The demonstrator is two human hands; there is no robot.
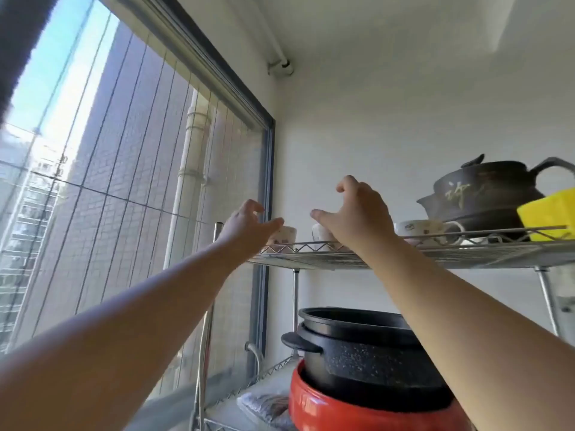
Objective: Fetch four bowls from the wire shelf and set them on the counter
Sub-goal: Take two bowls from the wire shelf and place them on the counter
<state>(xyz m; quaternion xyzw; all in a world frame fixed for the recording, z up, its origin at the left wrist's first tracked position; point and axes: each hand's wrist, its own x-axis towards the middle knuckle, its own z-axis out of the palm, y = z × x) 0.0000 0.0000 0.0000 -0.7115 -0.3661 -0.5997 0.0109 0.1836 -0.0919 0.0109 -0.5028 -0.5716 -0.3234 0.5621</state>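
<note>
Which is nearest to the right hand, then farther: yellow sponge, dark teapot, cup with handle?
From the right hand:
1. Cup with handle, just right of it on the top shelf.
2. Dark teapot, behind and farther right.
3. Yellow sponge, at the far right edge.

Bright daylight from the window [124,181] on the left; sky patch near top-left blown out. White wall [404,119] evenly lit, soft shadows only. Forearms shaded on their undersides. Wide-angle bend visible in window frame and shelf [311,259] edges. Overall soft, compression smear; left hand [245,227] slightly motion-blurred. Dark vignette top-left corner.
</note>
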